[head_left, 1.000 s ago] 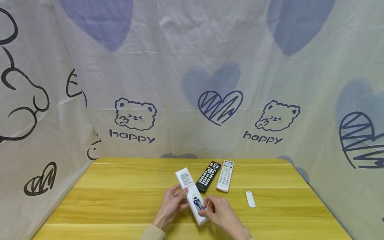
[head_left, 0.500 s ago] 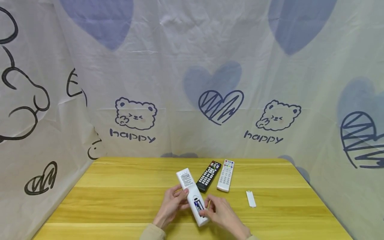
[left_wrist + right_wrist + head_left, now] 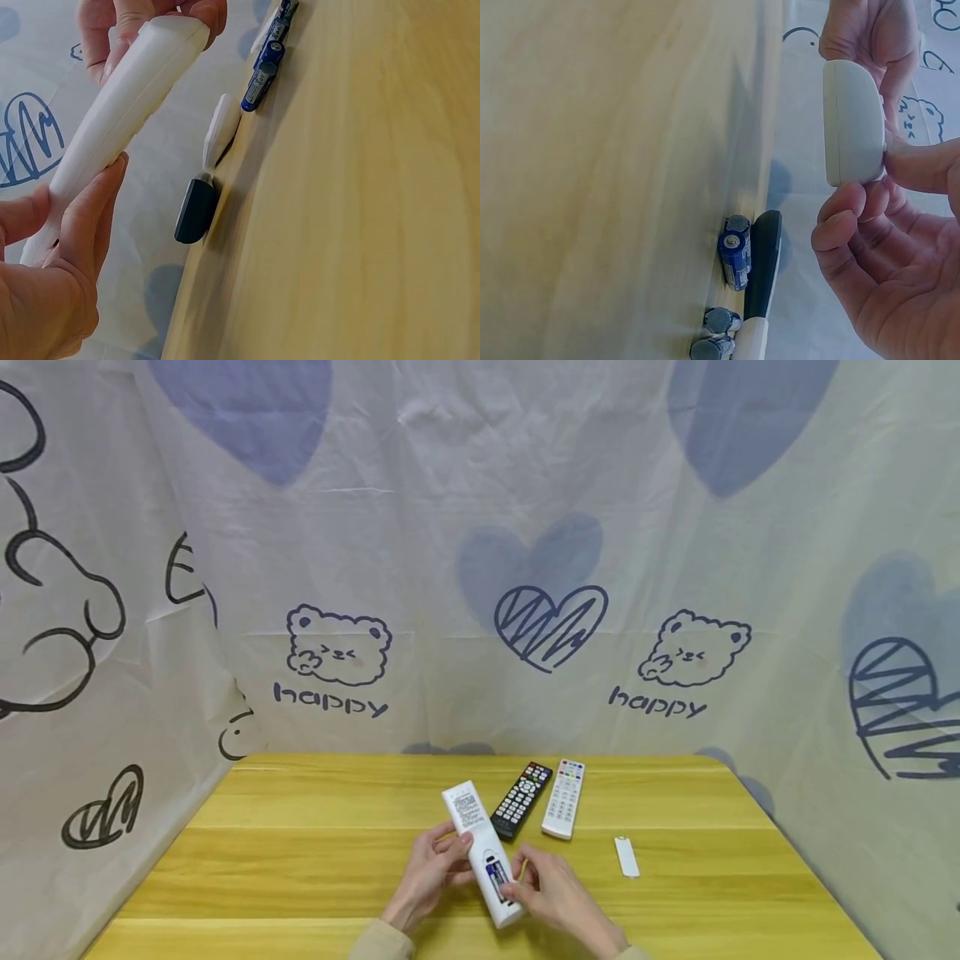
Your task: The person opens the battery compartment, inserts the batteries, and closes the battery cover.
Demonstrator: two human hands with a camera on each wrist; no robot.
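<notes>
Seen from the head view, the surface [image 3: 255, 852] stops at a straight far edge at 12 o'clock; its side edges slant away toward 8 and 4. Around the held white remote [image 3: 480, 842], the widest stretch of wood lies at 9 o'clock. A black remote [image 3: 522, 802] lies close by at 1, a pale remote [image 3: 563, 800] at 2, a small white cover [image 3: 626, 857] at 3. Loose batteries [image 3: 735, 259] lie beside the black remote.

The white remote is off the surface, label side up, pointing to 11, its compartment showing blue batteries. The left hand [image 3: 433, 867] curls round its middle; the right hand [image 3: 557, 892] pinches the near end, thumb at the compartment.
</notes>
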